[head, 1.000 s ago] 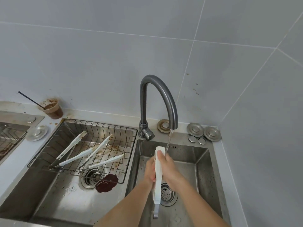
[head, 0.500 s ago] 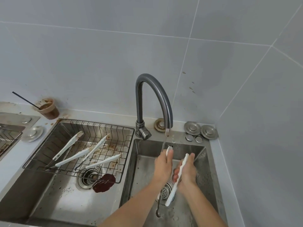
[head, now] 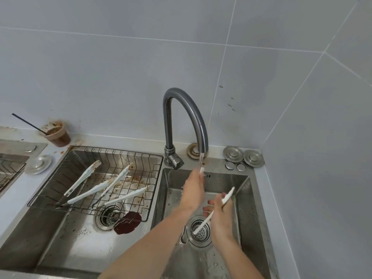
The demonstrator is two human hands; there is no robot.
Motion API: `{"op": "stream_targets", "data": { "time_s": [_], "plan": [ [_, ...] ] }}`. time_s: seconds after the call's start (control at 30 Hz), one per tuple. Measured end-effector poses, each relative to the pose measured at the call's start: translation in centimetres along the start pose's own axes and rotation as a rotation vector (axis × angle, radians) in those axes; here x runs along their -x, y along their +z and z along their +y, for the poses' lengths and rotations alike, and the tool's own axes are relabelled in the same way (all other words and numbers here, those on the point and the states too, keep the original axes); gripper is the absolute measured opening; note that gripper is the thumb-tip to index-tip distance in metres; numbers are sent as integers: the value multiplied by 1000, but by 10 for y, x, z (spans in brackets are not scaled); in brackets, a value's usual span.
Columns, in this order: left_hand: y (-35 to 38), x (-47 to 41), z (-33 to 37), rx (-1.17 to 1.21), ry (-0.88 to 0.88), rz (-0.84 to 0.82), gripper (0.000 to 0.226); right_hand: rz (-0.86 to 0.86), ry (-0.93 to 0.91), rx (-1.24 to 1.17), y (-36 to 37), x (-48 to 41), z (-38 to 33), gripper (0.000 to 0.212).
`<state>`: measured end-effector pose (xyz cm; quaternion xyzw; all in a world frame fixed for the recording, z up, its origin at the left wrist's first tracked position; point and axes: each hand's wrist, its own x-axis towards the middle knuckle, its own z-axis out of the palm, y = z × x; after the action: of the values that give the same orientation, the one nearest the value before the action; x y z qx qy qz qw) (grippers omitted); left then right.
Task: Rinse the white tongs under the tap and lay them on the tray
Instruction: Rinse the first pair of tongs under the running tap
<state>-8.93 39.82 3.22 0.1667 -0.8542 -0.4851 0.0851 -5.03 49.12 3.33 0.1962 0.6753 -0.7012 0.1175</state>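
I hold the white tongs (head: 227, 198) spread apart over the right sink basin (head: 244, 200). My left hand (head: 192, 191) grips one arm, whose white tip pokes up into the water stream (head: 201, 160) falling from the grey curved tap (head: 188, 110). The other arm slants down toward the drain strainer (head: 200, 235), held in my right hand (head: 219, 215). The wire tray (head: 112, 151) sits across the left basin and carries several other stained white tongs (head: 84, 178).
A brown puddle (head: 127, 222) lies by the left basin's drain. A cup of brown drink with a black straw (head: 57, 133) stands on the counter at back left. Round metal caps (head: 233, 154) sit behind the right basin. Tiled walls close in at the back and right.
The tongs were held shut and upright in both hands. They are now spread wide, my right hand having carried one arm right and down while the left stays under the stream.
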Motion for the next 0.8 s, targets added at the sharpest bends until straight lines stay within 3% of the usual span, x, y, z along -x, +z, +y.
{"op": "stream_targets", "data": {
  "time_s": [0.1,0.23,0.43,0.57,0.7,0.8],
  "plan": [
    [7,2,-1,-156,79,23,30,-35,75,6,-5,2,6,23],
    [6,-3,-11,-277,-119,52,48,-127,157,69,-11,-2,13,19],
    [7,5,-43,-37,-409,91,48,-346,257,201,-24,-22,29,25],
    [10,17,-75,-52,-542,-59,29,-191,309,223,-30,-34,57,24],
    [22,31,-108,-35,-618,-232,36,-95,285,426,-23,-41,91,21],
    [24,40,-131,-153,-678,-358,42,-48,240,679,-27,-44,114,26]
  ]
}}
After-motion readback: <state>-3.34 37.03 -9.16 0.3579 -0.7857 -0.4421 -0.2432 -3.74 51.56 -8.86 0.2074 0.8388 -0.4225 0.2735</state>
